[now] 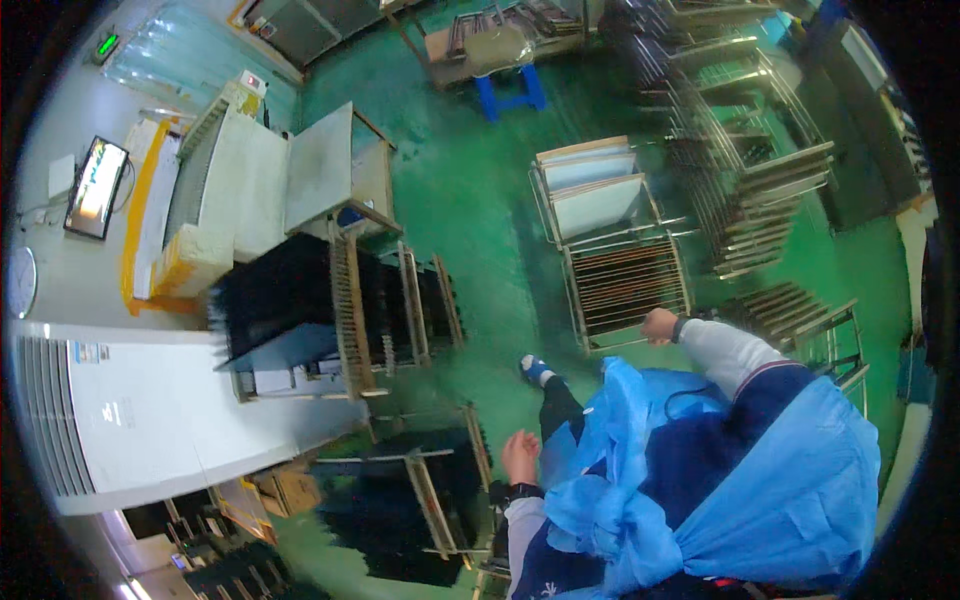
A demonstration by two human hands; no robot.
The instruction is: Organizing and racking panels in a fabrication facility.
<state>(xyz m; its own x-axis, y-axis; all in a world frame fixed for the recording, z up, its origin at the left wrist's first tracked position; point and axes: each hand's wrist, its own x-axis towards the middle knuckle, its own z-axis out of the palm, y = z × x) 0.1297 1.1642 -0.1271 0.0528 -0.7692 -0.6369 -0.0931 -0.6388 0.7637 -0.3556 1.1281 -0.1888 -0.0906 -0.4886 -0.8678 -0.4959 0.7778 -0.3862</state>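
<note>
I look down along my own body, which is wrapped in a blue smock [760,480] over a dark jacket, onto a green floor [470,190]. My left hand [519,456] hangs at my side with loosely curled fingers, holding nothing, right beside a wooden-framed rack of black parts [420,500]. My right hand [658,325] is closed into a loose fist with nothing in it, just off the corner of a metal rack of thin rods [625,285]. One foot in a blue shoe [535,369] steps forward.
A bigger rack of black parts [330,300] stands to the left, behind it a white machine [230,190] and a white cabinet [150,410]. Stacked metal frames [750,170] fill the right side. A blue stool [510,90] stands far ahead.
</note>
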